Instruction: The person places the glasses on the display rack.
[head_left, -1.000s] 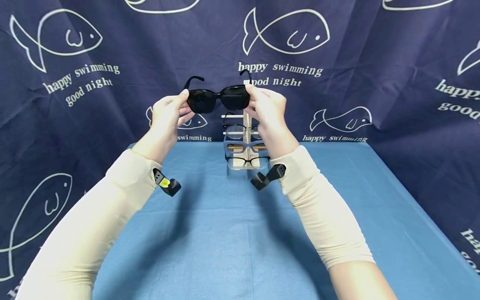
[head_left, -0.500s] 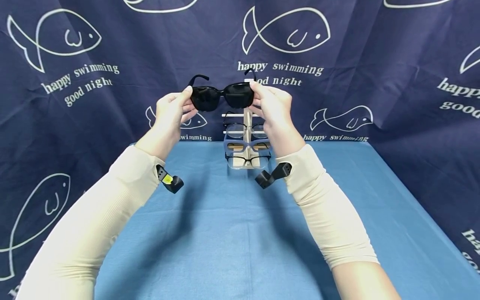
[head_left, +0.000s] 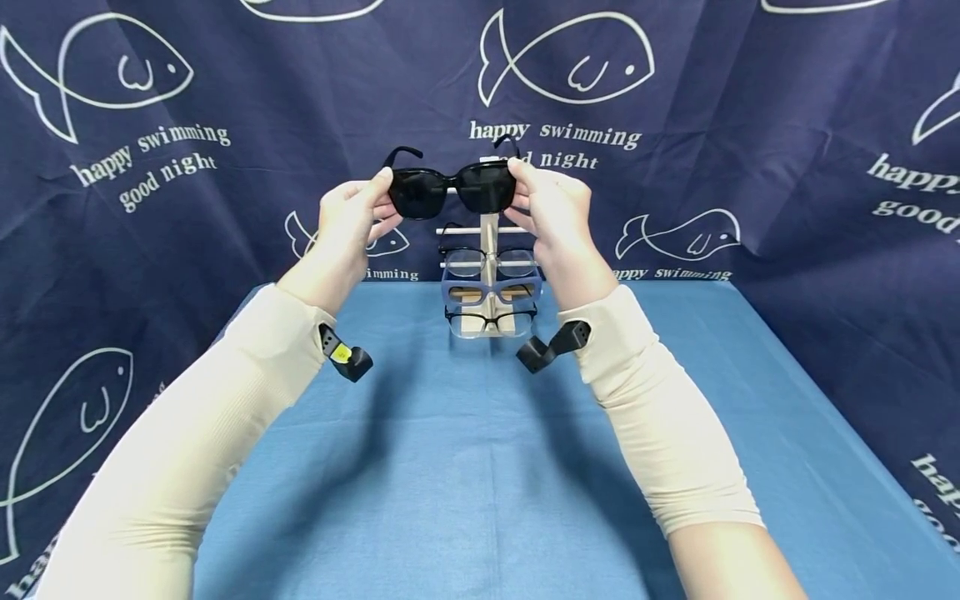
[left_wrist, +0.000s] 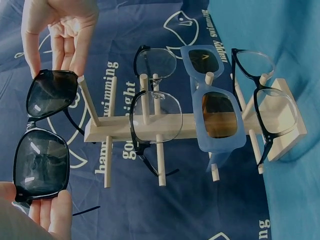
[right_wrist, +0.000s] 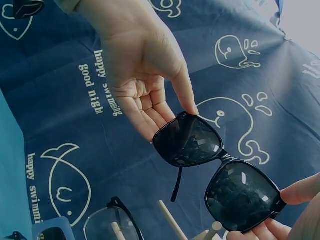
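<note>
Black sunglasses [head_left: 486, 188] are held up in front of the upper part of a wooden eyewear stand [head_left: 489, 242]. My left hand [head_left: 348, 221] pinches their left end and my right hand [head_left: 558, 212] pinches the right end, thumbs in front. The temples are unfolded and point away. In the left wrist view, the sunglasses [left_wrist: 42, 162] are beside the stand's top end [left_wrist: 92, 129]; whether they touch a peg I cannot tell. Lower pegs carry half-rim glasses [left_wrist: 157, 117], blue-framed glasses [left_wrist: 220, 145] with brown lenses, and black-topped glasses [left_wrist: 270, 134].
The stand is on a blue cloth-covered table [head_left: 465, 467], near its back edge. Behind hangs a dark blue curtain [head_left: 705, 158] with white fish drawings and lettering. Thin pegs [left_wrist: 108, 162] stick out sideways from the stand's post.
Both hands have shifted right and slightly upward with the sunglasses, bringing them closer in line with the stand's post. The grip stays the same, and the other glasses have kept their places.
</note>
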